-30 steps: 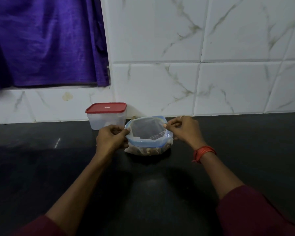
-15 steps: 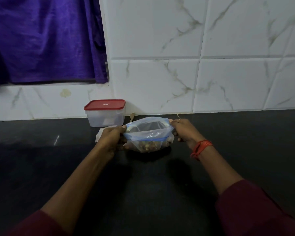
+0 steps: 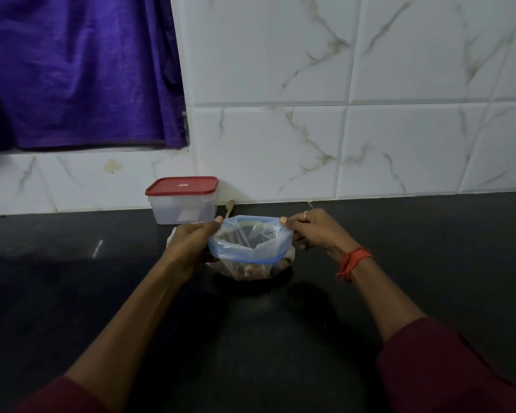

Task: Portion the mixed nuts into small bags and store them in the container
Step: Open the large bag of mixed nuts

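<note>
Fingers (image 3: 213,224) of our left hand (image 3: 188,245) pinch the left edge of the clear plastic zip bag with the blue sealing strip (image 3: 251,248). Our right hand (image 3: 316,231), with a ring on one finger and an orange thread band (image 3: 353,262) at the wrist, pinches the right edge, so we hold the mouth wide open. Brown mixed nuts (image 3: 251,271) lie in the bag's bottom, which sits on the glossy black stone table (image 3: 72,293).

Across the room from the left we see a purple curtain (image 3: 72,70) hanging above a ledge, then white marble-veined wall tiles (image 3: 280,70). At the wall's foot stands the translucent rectangular plastic container with its red lid (image 3: 183,204) on, just behind our left hand. A small wooden spoon (image 3: 229,207) leans just right of it. Maroon sleeves (image 3: 444,368) cover our arms nearest us.
</note>
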{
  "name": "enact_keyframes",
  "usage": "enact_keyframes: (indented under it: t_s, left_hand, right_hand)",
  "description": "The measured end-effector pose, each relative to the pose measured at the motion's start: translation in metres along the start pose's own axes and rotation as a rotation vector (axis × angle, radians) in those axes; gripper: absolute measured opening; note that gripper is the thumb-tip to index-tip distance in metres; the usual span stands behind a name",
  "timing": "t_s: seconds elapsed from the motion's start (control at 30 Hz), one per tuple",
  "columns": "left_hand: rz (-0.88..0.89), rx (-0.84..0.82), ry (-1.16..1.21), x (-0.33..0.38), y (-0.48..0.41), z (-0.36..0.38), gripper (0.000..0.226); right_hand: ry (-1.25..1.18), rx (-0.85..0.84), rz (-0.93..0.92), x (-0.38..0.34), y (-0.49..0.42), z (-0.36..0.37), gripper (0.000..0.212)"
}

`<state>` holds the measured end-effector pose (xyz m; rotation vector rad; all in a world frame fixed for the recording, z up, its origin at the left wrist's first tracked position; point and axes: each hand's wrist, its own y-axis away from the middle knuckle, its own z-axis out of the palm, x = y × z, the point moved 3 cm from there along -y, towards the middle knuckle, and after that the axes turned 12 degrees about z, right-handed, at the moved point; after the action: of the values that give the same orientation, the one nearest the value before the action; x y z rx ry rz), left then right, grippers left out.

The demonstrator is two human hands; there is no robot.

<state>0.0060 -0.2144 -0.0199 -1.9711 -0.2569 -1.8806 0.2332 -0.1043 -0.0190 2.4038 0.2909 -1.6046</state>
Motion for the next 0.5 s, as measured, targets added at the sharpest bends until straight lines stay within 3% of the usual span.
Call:
enact_keyframes:
  t_s: [0.27,0.4,0.5]
  left_hand:
    - [-0.04,0.014,-0.098,0.002,-0.002,-0.007,0.023]
    - [-0.064,-0.017,-0.015,0.002,-0.003,-0.005,0.025]
    - [-0.095,0.003,0.075,0.0,-0.005,-0.007,0.025]
  right_hand:
    - [0.248,0.02,0.042,-0.012,0.015,0.0,0.045]
    - [0.317,0.006,0.074,-0.015,0.017,-0.002,0.02]
    - [0.129,0.003,0.143,-0.014,0.015,-0.001,0.017]
